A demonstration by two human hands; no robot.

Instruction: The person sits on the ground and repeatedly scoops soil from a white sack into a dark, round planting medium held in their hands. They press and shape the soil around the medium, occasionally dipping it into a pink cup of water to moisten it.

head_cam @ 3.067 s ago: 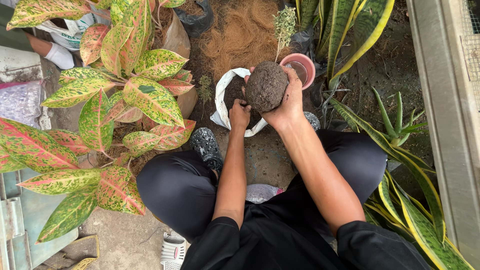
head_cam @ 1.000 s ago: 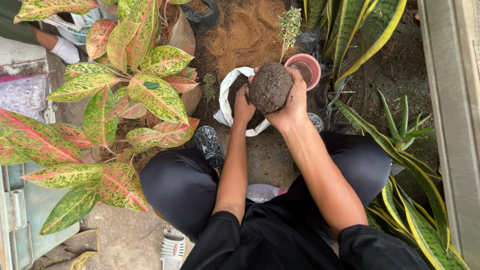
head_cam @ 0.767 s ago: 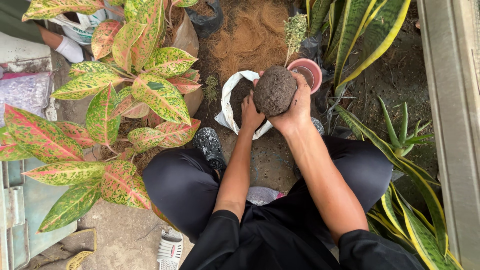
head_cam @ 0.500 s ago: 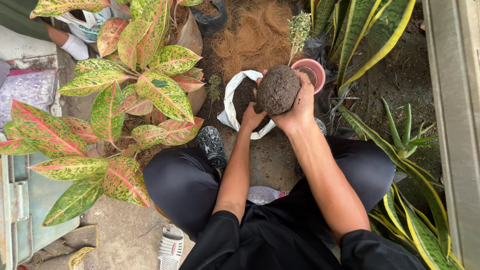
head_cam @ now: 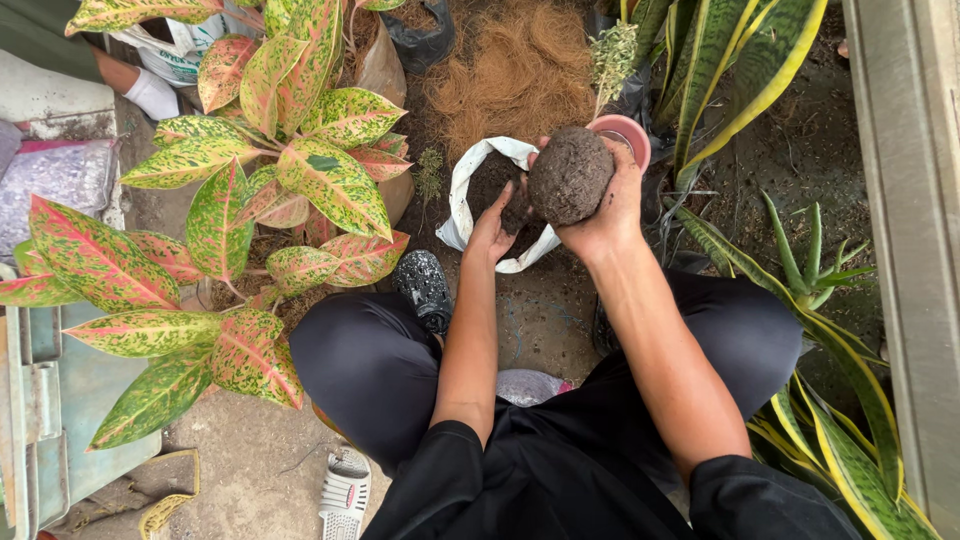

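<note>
Dark brown and crumbly, the soil ball [head_cam: 570,175] sits cupped in my right hand [head_cam: 605,205], my fingers curled up around its far side and my palm under it, so it is held above the open mouth of the white sack [head_cam: 470,175]. My right forearm runs straight up from my lap, wrist bent a little back, with the ball lifted in front of the pink pot [head_cam: 628,132] that stands just beyond it. My left hand [head_cam: 492,228] is lower and to the left, fingers loosely spread and pointing forward, the fingertips at the sack's inner edge beside the ball; it grips nothing, and I cannot tell whether it touches the soil in the sack. That forearm also reaches straight out between my knees. I am squatting in dark trousers, one speckled black shoe [head_cam: 425,288] showing under my left arm. Coconut fibre [head_cam: 510,75] lies heaped behind the sack, and a pink-and-green leafed plant [head_cam: 270,200] spreads at my left.
</note>
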